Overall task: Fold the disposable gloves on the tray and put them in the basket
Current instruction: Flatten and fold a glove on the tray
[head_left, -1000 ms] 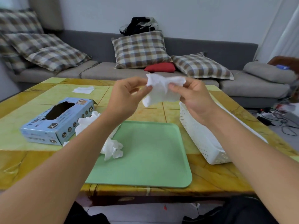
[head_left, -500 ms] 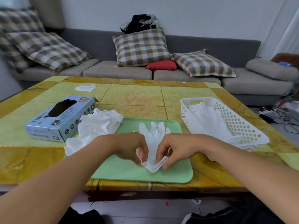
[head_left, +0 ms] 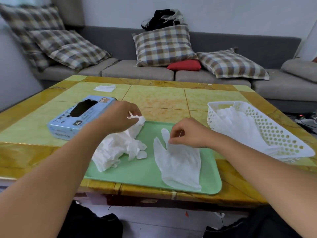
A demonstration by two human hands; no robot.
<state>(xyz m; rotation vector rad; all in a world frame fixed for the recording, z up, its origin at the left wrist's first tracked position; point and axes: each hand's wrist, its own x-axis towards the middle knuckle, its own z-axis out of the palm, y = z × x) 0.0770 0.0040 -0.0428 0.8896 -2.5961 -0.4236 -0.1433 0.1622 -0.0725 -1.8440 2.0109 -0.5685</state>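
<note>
I see my left hand (head_left: 120,117) over the far left corner of the green tray (head_left: 147,170), its fingers curled and pinching a bit of white glove at the top of the crumpled glove pile (head_left: 118,146). The pile lies across the tray's left edge, partly on the desk (head_left: 159,98). My right hand (head_left: 187,133) sits over the middle of the tray, fingers curled together and pinching the finger end of a single glove (head_left: 178,162). That glove lies flat on the tray, its cuff toward the near edge. The white perforated basket (head_left: 274,133) stands on the desk just right of the tray, with white gloves already lying inside. A blue glove box (head_left: 80,117) rests on the desk left of the tray, behind my left wrist.
</note>
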